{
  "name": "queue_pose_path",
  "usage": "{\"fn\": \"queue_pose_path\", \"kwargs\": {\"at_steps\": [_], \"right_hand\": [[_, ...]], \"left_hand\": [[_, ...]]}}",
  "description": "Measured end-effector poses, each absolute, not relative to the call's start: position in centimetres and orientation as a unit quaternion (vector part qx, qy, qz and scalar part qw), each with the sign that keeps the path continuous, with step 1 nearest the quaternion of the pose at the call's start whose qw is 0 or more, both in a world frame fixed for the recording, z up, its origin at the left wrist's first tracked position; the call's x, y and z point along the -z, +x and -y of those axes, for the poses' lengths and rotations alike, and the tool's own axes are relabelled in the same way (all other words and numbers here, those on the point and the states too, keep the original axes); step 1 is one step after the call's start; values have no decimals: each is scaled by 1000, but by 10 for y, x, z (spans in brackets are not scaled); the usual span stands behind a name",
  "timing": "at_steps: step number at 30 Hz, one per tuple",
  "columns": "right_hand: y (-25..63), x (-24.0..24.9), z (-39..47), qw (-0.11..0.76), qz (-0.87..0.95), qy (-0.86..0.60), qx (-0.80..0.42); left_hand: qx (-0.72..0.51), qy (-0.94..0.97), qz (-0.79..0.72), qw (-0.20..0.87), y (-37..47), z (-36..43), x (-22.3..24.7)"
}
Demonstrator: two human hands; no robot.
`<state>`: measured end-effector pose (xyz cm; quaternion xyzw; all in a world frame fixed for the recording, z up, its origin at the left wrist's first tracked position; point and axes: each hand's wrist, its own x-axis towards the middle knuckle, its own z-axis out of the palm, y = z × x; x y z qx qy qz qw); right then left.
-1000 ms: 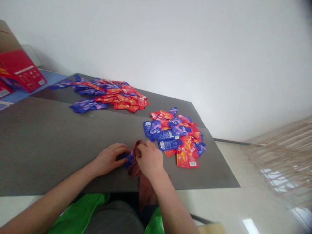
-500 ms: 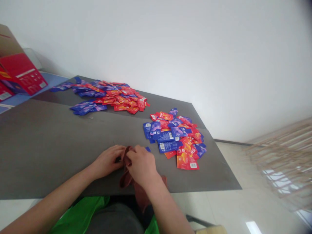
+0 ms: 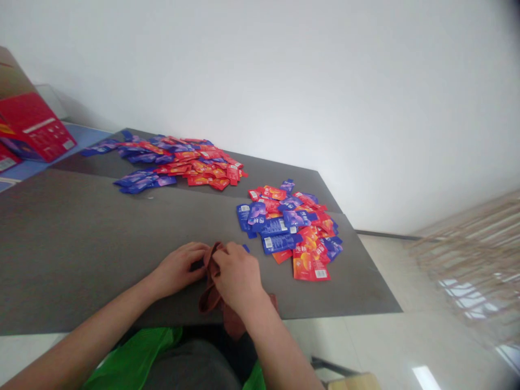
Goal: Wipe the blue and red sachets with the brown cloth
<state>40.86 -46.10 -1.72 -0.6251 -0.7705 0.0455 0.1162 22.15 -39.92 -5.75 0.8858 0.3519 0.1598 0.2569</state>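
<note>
Nearest, loose bright green fabric (image 3: 134, 357) and a dark grey garment (image 3: 193, 365) lie below the forearms, and the corner of a pale yellow wooden seat (image 3: 355, 382) shows by the lower edge at right. Just above, at the near edge of the dark grey flat-topped counter (image 3: 101, 244), the right hand (image 3: 239, 273) has its grip pinched on a crumpled reddish-brown cloth (image 3: 209, 300), part of which hangs over the edge. The left hand (image 3: 179, 268) touches the same cloth from the other side, fingers curled; whether its grip is closed on it, I cannot tell. A small blue piece (image 3: 246, 248), mostly hidden, peeks out beyond the right hand. Farther on, to the right, lies a loose heap of red-orange and blue-purple flat packets (image 3: 280, 225), many overlapping. A small white scrap (image 3: 150, 197) sits farther left, just before a longer heap of similar red and blue packets (image 3: 182, 157). Past that, a red and brown cardboard box (image 3: 36, 127) rests on a blue surface (image 3: 87, 135). Behind everything rises a plain white wall (image 3: 284, 81), with a blurred slatted brown structure (image 3: 479, 254) at far right above the pale tiled floor (image 3: 385, 281).
</note>
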Motion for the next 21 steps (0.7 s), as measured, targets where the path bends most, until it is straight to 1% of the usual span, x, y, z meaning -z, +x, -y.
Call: {"fn": "queue_pose_path", "kwargs": {"at_steps": [2, 5, 7, 9, 11, 13, 15, 16, 21], "right_hand": [[403, 25, 462, 110, 778, -615, -67], [422, 33, 449, 92, 716, -688, -77], [439, 31, 440, 81, 664, -741, -61], [445, 24, 439, 82, 643, -760, -42], [435, 18, 448, 102, 677, -728, -31], [416, 17, 458, 121, 741, -659, -38], [402, 20, 464, 120, 780, -611, -58], [401, 24, 463, 112, 782, -610, -68], [438, 28, 441, 66, 676, -731, -63]], "left_hand": [[-162, 884, -356, 257, 222, 400, 57], [-160, 881, -366, 254, 222, 400, 55], [-156, 880, -371, 251, 221, 401, 54], [-155, 882, -369, 249, 221, 401, 54], [-158, 883, -364, 250, 221, 401, 54], [-160, 883, -360, 256, 221, 401, 55], [-164, 880, -364, 259, 222, 401, 55], [-166, 878, -366, 259, 222, 401, 55], [-161, 881, -364, 257, 220, 400, 56]]}}
